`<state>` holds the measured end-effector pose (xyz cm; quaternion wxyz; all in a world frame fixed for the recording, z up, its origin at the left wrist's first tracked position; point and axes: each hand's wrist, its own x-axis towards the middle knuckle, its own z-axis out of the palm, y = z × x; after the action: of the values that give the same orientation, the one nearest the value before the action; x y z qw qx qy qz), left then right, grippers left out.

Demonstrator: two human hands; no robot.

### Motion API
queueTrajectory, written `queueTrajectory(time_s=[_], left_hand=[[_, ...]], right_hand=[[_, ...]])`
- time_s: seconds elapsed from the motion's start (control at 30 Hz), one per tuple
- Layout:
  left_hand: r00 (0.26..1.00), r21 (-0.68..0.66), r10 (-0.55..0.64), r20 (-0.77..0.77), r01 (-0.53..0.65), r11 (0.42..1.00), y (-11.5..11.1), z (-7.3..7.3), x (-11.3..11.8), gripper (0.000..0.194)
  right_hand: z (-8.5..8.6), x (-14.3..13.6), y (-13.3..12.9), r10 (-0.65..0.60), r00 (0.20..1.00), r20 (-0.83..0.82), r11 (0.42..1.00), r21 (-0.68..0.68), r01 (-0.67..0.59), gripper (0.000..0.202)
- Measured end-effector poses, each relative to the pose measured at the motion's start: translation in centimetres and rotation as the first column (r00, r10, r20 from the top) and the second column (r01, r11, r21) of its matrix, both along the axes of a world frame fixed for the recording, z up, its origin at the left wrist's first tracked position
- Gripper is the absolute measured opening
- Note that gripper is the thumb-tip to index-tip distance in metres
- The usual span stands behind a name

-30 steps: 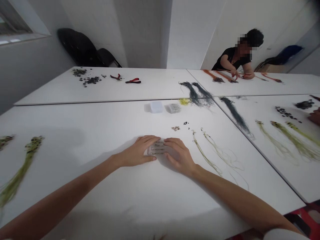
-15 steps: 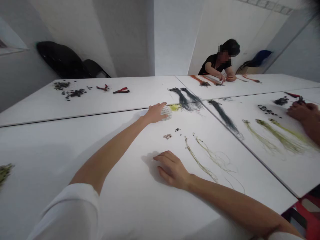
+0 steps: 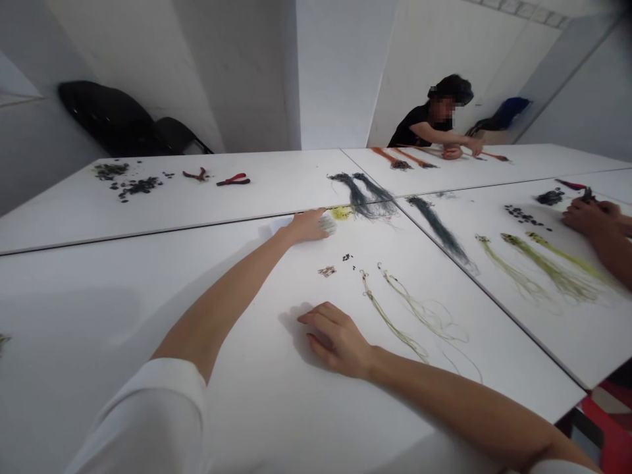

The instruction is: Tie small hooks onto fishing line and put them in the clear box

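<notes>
White tables (image 3: 276,408) and a white sleeve (image 3: 148,421); a whitish box (image 3: 328,227) with grey streaks; yellow-green strands (image 3: 538,266), slate-blue bundles (image 3: 441,232), orange bundles (image 3: 384,157) over there. I see a bright yellow clump (image 3: 340,212), red-and-black pliers (image 3: 236,177), a black chair (image 3: 106,118).

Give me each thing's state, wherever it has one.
Left hand, outstretched, at the clear case
Clear case, partly covered; open or shut unclear
Right hand, empty, loosely curled
Two far pliers, handles spread
Brown pieces, loosely heaped
Pale-green strands, laid lengthwise
Dark strands, bundled

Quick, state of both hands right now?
Left hand: at the clear case; whether it grips it cannot be told.
Right hand: partly open, loosely curled, nothing visible in it.
</notes>
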<state>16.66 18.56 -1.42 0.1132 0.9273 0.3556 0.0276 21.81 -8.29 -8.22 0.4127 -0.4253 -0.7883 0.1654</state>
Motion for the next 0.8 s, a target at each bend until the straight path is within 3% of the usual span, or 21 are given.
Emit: queueTrajectory(time_s=[0.13, 0.23, 0.33, 0.43, 0.53, 0.7, 0.8], left_hand=[[1.000, 0.012, -0.014, 0.008, 0.014, 1.000, 0.1, 1.7, -1.4, 0.096], [1.000, 0.020, -0.004, 0.011, 0.003, 1.000, 0.7, 3.7, -4.1, 0.097], [0.997, -0.016, 0.024, -0.080, -0.025, 1.000, 1.4, 5.1, -7.3, 0.107], [0.983, -0.057, 0.106, -0.149, -0.116, 0.992, 1.6, 5.1, -9.7, 0.108], [0.979, -0.077, 0.149, -0.139, -0.161, 0.984, 1.3, 4.5, -10.6, 0.104], [0.987, 0.002, 0.160, -0.033, -0.160, 0.987, 0.4, 4.5, -10.4, 0.089], [0.988, 0.006, 0.119, 0.103, -0.120, 0.993, -1.2, 4.9, -10.5, 0.082]], right_hand=[[0.0, 0.1, 0.0, 0.001, 1.000, -0.012, 1.000, -0.004, -0.001, 0.039], [0.0, 0.1, -0.1, 0.004, 1.000, -0.015, 1.000, -0.013, -0.004, 0.040], [-0.2, 0.0, -0.2, 0.005, 1.000, -0.014, 1.000, -0.017, -0.005, 0.040], [-0.3, 0.0, -0.2, 0.000, 1.000, -0.016, 1.000, -0.023, 0.000, 0.040], [-0.4, 0.1, -0.1, -0.006, 1.000, -0.023, 0.999, -0.032, 0.005, 0.040], [-0.4, 0.1, -0.2, -0.014, 0.997, -0.076, 0.998, -0.066, 0.009, 0.039], [0.0, 0.2, -0.2, -0.049, 0.973, -0.226, 0.987, -0.157, 0.013, 0.035]])
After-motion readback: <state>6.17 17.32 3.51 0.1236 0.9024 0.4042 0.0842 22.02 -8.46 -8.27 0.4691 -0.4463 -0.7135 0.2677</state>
